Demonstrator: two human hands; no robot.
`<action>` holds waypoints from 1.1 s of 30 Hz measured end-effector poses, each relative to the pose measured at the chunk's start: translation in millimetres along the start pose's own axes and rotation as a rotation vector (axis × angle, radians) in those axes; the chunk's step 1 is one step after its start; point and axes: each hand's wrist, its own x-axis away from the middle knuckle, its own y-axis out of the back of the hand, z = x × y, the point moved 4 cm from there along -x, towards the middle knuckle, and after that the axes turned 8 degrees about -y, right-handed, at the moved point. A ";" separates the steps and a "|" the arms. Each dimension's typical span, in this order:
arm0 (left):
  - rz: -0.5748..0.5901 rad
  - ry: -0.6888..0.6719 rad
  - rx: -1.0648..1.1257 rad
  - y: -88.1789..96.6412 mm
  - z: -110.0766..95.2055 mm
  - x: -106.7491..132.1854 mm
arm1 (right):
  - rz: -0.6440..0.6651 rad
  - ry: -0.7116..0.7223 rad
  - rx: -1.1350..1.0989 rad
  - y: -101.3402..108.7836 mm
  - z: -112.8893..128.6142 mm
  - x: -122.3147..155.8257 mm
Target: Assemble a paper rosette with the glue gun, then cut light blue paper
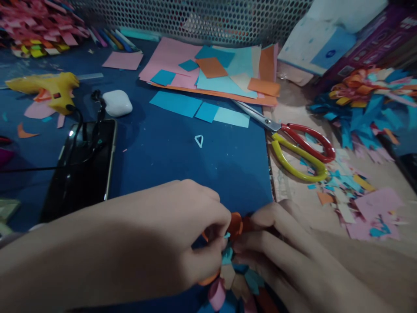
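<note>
My left hand [195,226] comes in from the lower left, thumb and index finger pinched together over a small light-blue paper bit [227,235]. Beneath the fingers lies a craft of curled paper pieces [228,276] in orange, teal, tan and pink. Its near part runs off the bottom of the view. My right hand [283,252] is closed with bent fingers against the craft's right side, at an orange curl [235,224]. The fingertips partly hide what they grip. Beyond the hands, a small white paper triangle [199,141] lies on the blue surface [156,161].
Red-and-yellow-handled scissors [276,126] lie right of centre, near paper scraps [348,187]. Coloured paper sheets [182,61] are stacked behind. At left are a yellow glue gun [61,89], a white earbud case [117,103] and a black phone [84,169] with a cable across it.
</note>
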 end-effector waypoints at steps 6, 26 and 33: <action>-0.016 0.078 -0.032 -4.6 1.7 2.5 | -0.018 -0.001 0.017 3.1 1.5 1.5; -0.029 0.035 -0.094 -2.4 23.3 -4.9 | 0.023 -0.017 0.011 4.3 1.6 -0.4; -0.029 0.006 -0.091 11.6 20.5 -3.2 | -0.035 0.006 0.001 0.7 -0.3 0.1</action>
